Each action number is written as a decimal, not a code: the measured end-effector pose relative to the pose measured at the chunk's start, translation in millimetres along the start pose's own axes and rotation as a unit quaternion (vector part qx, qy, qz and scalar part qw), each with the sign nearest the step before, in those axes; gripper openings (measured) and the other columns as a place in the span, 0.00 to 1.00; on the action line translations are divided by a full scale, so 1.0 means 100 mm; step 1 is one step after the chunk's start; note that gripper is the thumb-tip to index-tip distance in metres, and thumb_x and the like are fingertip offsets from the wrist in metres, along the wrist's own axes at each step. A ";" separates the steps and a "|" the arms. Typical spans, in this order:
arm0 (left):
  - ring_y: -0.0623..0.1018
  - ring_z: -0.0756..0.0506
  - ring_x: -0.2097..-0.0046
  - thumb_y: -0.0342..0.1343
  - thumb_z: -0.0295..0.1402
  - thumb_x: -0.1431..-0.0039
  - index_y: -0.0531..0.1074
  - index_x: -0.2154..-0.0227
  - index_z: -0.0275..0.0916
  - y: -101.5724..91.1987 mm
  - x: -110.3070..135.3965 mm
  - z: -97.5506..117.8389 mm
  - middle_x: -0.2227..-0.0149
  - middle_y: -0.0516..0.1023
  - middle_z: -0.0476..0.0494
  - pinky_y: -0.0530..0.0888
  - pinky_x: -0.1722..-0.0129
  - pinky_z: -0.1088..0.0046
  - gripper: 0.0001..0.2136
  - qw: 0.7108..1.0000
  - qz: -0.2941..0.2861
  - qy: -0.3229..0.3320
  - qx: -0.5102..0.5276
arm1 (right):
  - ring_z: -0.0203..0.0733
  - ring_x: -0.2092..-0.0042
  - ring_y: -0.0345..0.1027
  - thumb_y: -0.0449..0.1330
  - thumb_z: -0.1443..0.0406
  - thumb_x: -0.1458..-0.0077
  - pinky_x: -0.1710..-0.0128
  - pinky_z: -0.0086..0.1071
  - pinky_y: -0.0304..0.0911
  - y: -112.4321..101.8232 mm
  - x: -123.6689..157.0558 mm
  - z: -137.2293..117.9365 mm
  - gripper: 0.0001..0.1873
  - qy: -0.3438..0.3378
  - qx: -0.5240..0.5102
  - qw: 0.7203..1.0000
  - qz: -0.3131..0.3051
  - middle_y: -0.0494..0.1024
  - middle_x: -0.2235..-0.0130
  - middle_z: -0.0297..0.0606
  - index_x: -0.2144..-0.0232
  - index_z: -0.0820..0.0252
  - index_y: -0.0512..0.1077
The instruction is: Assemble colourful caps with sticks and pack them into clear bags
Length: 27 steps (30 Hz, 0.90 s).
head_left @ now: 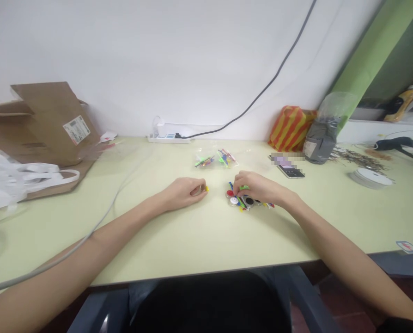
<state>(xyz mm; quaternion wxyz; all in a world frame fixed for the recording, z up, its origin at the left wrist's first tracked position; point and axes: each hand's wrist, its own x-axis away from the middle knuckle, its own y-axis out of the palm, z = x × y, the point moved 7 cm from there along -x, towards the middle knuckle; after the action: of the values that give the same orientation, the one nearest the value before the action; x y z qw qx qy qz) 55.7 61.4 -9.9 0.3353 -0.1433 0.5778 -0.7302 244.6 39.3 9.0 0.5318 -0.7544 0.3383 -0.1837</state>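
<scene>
My left hand [188,193] rests on the pale table with thumb and forefinger pinched together. A small yellow piece [207,188] pokes out at its fingertips; its kind is too small to tell. To the right, my right hand [250,186] reaches down into a pile of small colourful plastic parts [241,201], its fingers curled together. What those fingers grip is hidden, though a bit of green shows beside them. Among the parts are round red, white and black discs and thin sticks. Behind both hands lie clear bags with colourful plastic pieces [223,158].
A cardboard box [43,129] and white strapping [22,178] occupy the left side. A grey cable [106,217] crosses over my left forearm. At the back sits a power strip [168,138]. A phone [287,166], a striped bag [291,128] and a white spool [372,178] stand rightward.
</scene>
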 end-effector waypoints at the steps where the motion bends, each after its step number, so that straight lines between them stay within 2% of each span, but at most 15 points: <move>1: 0.67 0.50 0.74 0.49 0.42 0.33 0.71 0.64 0.40 0.00 0.00 0.00 0.75 0.68 0.52 0.59 0.71 0.73 0.11 1.000 0.000 0.000 -0.001 | 0.45 0.58 0.67 0.61 0.75 0.45 0.57 0.33 0.60 0.00 0.00 0.01 0.08 0.002 0.001 1.000 0.000 0.77 0.65 0.40 0.68 0.59 0.78; 7: 0.67 0.49 0.74 0.49 0.42 0.33 0.72 0.63 0.41 0.00 0.00 0.00 0.75 0.68 0.52 0.59 0.71 0.72 0.12 1.000 -0.002 0.000 -0.007 | 0.44 0.58 0.68 0.58 0.73 0.42 0.58 0.32 0.59 -0.04 0.00 0.06 0.10 0.026 0.011 0.999 0.016 0.79 0.65 0.40 0.65 0.58 0.78; 16: 0.68 0.49 0.74 0.48 0.42 0.33 0.71 0.64 0.40 -0.01 0.00 0.02 0.74 0.70 0.51 0.59 0.71 0.72 0.12 1.000 -0.006 -0.004 -0.009 | 0.41 0.62 0.68 0.60 0.72 0.43 0.62 0.29 0.57 -0.01 0.00 0.07 0.08 0.056 0.036 0.998 0.022 0.75 0.66 0.39 0.64 0.59 0.78; 27: 0.69 0.49 0.74 0.49 0.43 0.34 0.73 0.62 0.40 -0.02 0.00 0.01 0.75 0.69 0.51 0.61 0.72 0.72 0.13 1.000 0.002 -0.008 0.004 | 0.45 0.58 0.67 0.60 0.71 0.41 0.59 0.33 0.59 -0.06 0.00 0.01 0.07 0.011 0.035 0.999 0.025 0.77 0.66 0.40 0.67 0.59 0.78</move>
<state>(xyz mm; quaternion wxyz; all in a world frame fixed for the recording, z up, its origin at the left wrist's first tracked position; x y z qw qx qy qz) 55.8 61.4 -8.1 0.3418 -0.1473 0.5726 -0.7305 246.8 41.6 14.4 0.5588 -0.7244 0.3558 -0.1908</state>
